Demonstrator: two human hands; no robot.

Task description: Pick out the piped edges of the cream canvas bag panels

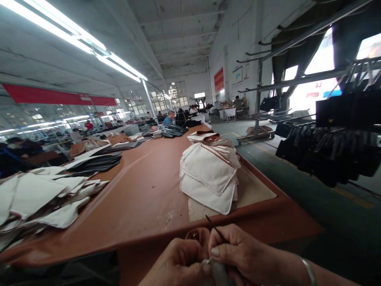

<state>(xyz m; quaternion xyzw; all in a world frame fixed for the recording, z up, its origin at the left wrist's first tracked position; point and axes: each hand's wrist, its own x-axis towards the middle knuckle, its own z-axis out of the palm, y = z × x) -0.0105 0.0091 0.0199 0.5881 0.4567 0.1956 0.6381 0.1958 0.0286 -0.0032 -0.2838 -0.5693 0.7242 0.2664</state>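
Note:
At the bottom centre, my left hand (181,262) has its fingers closed on a small pale piece. My right hand (235,248), a silver bangle (308,272) on its wrist, pinches the same pale piece (218,270) from the right. A thin dark pointed tool (214,227) sticks up from between the right hand's fingers. Just behind both hands shows a brown leather piece (200,236) with a small shiny spot. Beyond them a stack of white panels (208,174) with brown edges lies on the brown-covered table (143,194).
White pieces (38,194) and dark panels (95,163) are piled along the table's left side. Dark bundles (171,130) lie at its far end, near a seated person (169,118). To the right, black bags (336,147) hang from a metal rack (258,79).

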